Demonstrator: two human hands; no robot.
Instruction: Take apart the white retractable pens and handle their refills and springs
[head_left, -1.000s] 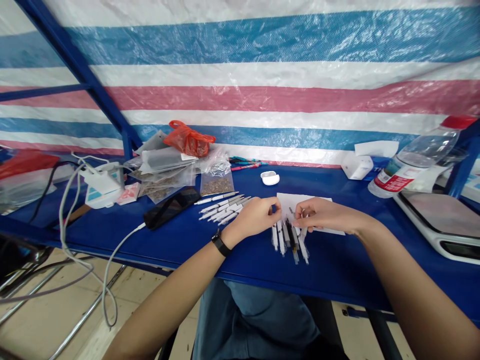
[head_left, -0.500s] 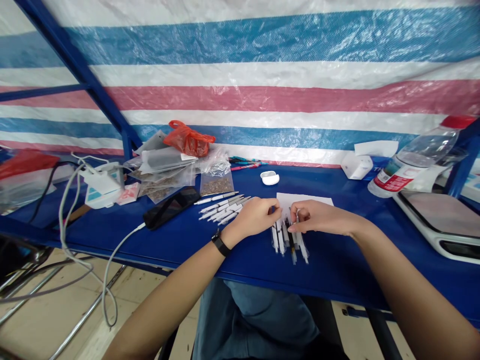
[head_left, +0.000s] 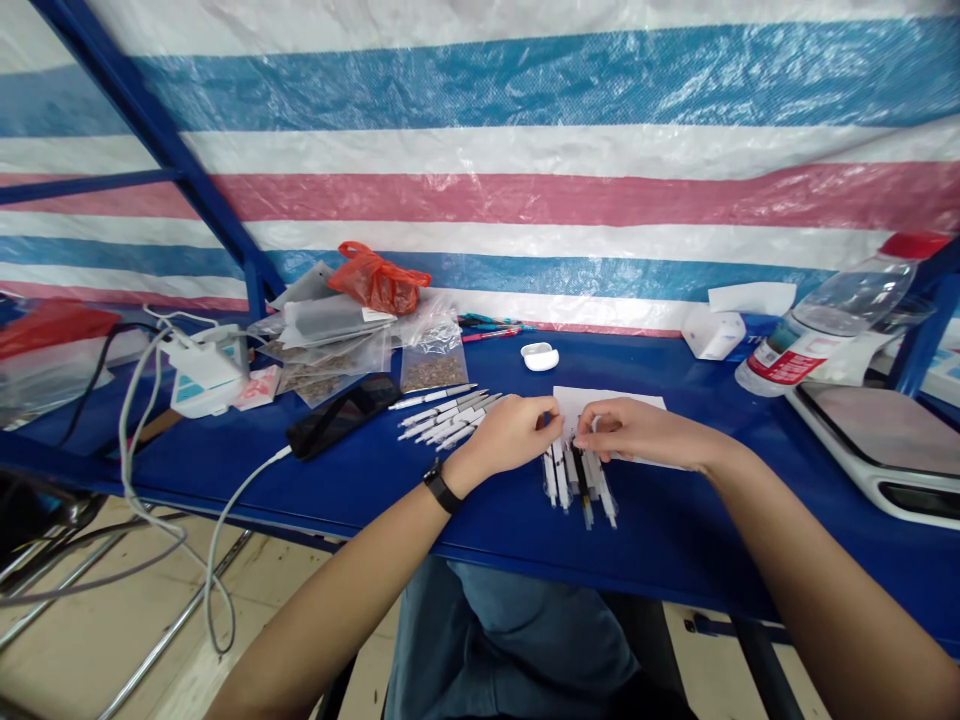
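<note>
Several pens (head_left: 583,478), mostly white with a dark one in the middle, lie side by side in what looks like a clear plastic bag, tips toward me. At the bag's upper left, my left hand (head_left: 517,432) is closed, with thumb and fingers pinched over its edge. My right hand (head_left: 637,430) is closed too, its thumb and fingertips together at the upper ends of the pens; what is between them is hidden. Under and behind both hands lies a white sheet of paper (head_left: 651,402). A loose group of white pens (head_left: 450,415) rests left of my left hand.
Along the blue table (head_left: 495,540) are a phone (head_left: 345,415) with a cable, plastic packets (head_left: 330,340), a red bag (head_left: 379,280), a white earbud case (head_left: 540,357), more pens (head_left: 491,325), a bottle (head_left: 825,320) and a scale (head_left: 877,440). A striped sheet (head_left: 525,200) hangs behind.
My right hand has shifted slightly left and up along the pens, and its fingertips have come closer together. My left hand stays in place.
</note>
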